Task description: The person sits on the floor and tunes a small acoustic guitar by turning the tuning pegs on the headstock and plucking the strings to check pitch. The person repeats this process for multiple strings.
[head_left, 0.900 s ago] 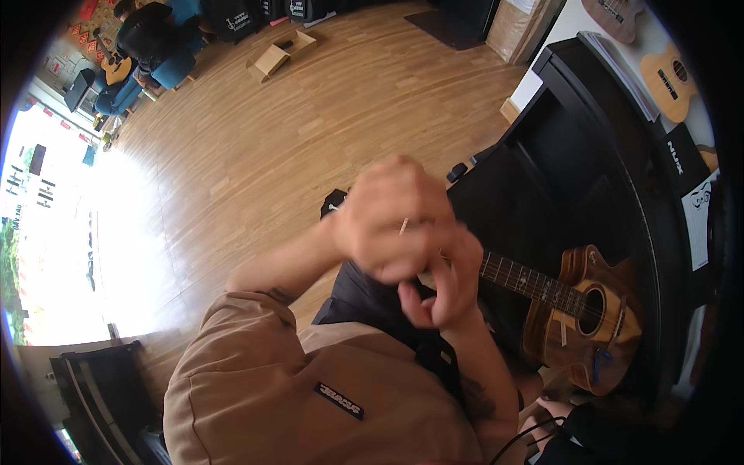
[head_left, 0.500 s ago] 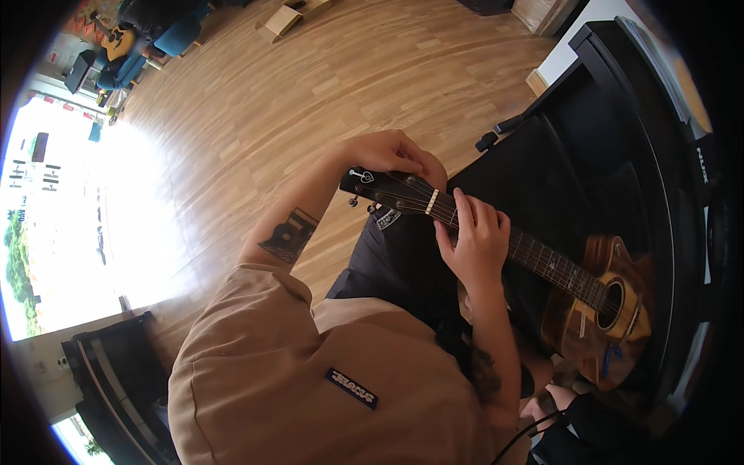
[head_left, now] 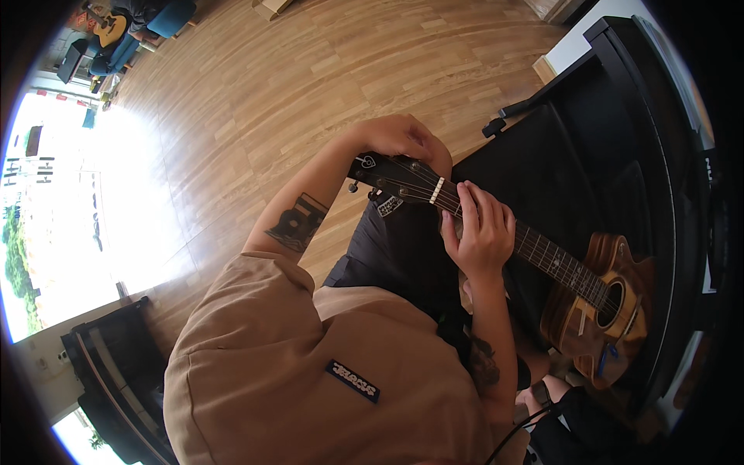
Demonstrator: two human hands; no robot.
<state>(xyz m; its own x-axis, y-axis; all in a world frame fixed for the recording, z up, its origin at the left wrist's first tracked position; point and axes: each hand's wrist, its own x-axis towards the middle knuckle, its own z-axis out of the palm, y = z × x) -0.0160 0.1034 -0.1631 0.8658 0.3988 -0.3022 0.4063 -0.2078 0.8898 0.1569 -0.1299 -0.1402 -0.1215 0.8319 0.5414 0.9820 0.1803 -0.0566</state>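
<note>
A brown acoustic guitar (head_left: 629, 319) lies slanting, strings up, its dark neck (head_left: 555, 263) pointing up and left toward my lap. My right hand (head_left: 482, 236) lies across the neck near the white nut, fingers over the strings and thumb along the near edge. At the black headstock (head_left: 377, 177), my left hand (head_left: 399, 136) reaches over the far side with its fingers curled in beside the tuning pegs. Its fingertips are mostly hidden, so I cannot make out whether they hold a peg. A blue thing (head_left: 611, 354) sits on the guitar's body.
To the right stands a large black piano-like instrument (head_left: 620, 70). Wood flooring (head_left: 310, 70) stretches ahead. Another guitar (head_left: 110, 29) and blue chairs (head_left: 170, 19) are at the far left. Someone's bare leg (head_left: 555, 387) shows at lower right. A dark cabinet-like piece (head_left: 128, 349) stands lower left.
My left hand has shifted slightly up and right beside the headstock, its fingers more tucked in. My right hand stays on the neck. The whole view has tilted a little.
</note>
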